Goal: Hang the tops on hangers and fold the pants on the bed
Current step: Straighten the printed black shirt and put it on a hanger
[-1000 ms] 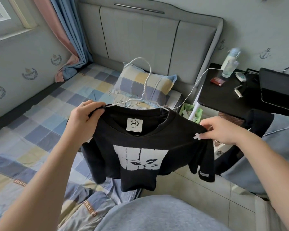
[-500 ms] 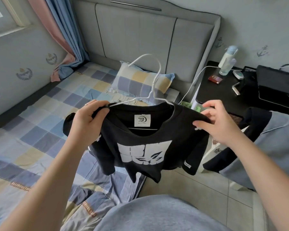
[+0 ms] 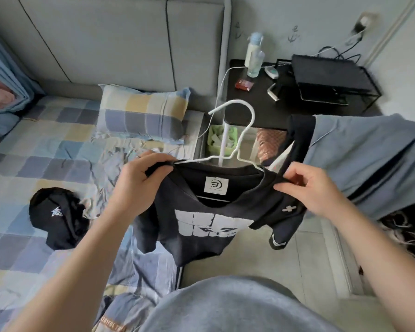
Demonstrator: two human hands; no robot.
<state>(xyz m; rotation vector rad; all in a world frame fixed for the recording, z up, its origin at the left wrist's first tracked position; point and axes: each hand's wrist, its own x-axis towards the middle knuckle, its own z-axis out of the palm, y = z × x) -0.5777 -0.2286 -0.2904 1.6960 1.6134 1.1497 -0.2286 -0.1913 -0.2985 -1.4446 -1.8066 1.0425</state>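
Note:
A black T-shirt (image 3: pixel 201 226) with a white chest print hangs on a white wire hanger (image 3: pixel 237 130), held up over the bed's edge. My left hand (image 3: pixel 139 183) grips the shirt's left shoulder together with the hanger's arm. My right hand (image 3: pixel 307 188) pinches the right shoulder fabric near the hanger's other end. The hook stands upright above the collar. A crumpled black garment (image 3: pixel 58 216) lies on the checked bedsheet (image 3: pixel 34 144) to the left. A blue-grey garment with a black one (image 3: pixel 369 164) hangs at the right.
A checked pillow (image 3: pixel 141 116) rests against the grey headboard (image 3: pixel 106 39). The black nightstand (image 3: pixel 285 97) holds a bottle (image 3: pixel 254 56), a small red box, a black bag and cables. A green basket (image 3: pixel 222 140) sits beside the bed. Tiled floor (image 3: pixel 297 259) lies below.
The view has swung to the right and down. The shirt and hanger have shifted right with both hands, and my right hand has regripped the right shoulder fabric closer to the hanger.

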